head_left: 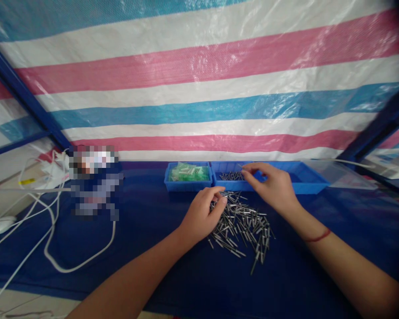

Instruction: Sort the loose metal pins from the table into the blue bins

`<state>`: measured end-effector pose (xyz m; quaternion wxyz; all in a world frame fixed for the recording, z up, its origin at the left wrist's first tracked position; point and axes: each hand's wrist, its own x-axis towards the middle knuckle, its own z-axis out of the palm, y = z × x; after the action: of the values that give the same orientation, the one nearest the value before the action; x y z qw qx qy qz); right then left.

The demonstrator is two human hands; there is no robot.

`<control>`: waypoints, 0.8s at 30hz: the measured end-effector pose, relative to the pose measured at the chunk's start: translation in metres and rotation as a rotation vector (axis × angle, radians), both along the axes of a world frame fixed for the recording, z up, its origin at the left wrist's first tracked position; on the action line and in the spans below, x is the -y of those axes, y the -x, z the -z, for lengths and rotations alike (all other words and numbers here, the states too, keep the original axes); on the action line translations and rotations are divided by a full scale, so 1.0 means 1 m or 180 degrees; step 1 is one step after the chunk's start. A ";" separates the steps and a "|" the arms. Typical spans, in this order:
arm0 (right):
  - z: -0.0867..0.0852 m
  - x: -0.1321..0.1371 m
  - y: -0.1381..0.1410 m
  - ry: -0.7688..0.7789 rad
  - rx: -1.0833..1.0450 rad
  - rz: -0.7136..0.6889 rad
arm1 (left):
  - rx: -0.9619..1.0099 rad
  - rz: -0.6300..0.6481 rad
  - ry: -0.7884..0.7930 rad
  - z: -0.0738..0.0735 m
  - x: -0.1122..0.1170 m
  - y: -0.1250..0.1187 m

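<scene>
A loose heap of small metal pins (244,226) lies on the blue cloth in front of me. My left hand (202,215) rests at the heap's left edge with its fingers curled and pinched on some pins. My right hand (272,184) hovers over the near rim of a blue tray (306,184), fingers pinched at the tray's edge; what they hold is too small to make out. That tray holds several more pins (231,176). A smaller blue tray (186,186) to its left holds green plastic parts (189,172).
A white cable (56,261) loops over the cloth at the left, beside a pixelated blurred object (93,181). A white device (0,225) lies at the far left edge. A striped tarpaulin wall (199,88) closes the back. Blue frame bars (375,133) stand at both sides.
</scene>
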<state>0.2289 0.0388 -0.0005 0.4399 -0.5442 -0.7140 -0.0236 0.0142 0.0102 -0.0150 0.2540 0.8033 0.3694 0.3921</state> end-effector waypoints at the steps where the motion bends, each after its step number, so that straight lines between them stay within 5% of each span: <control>1: 0.002 -0.005 -0.003 0.0016 0.0175 0.0078 | -0.0029 0.0023 -0.0049 0.000 0.000 0.000; 7: -0.002 -0.001 -0.008 0.0065 0.0616 0.0077 | -0.0171 -0.0110 -0.0190 0.002 -0.006 0.001; 15: -0.014 0.027 0.000 0.1306 0.0896 -0.1769 | -0.0468 -0.0253 -0.0270 0.006 -0.011 0.004; 24: -0.011 0.053 0.052 0.0742 0.1186 -0.2018 | -0.1054 -0.0388 -0.0640 -0.012 -0.013 0.014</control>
<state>0.1774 -0.0140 0.0101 0.2233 -0.3292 -0.9124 0.0964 0.0006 0.0236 -0.0027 0.0842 0.8543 0.4131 0.3041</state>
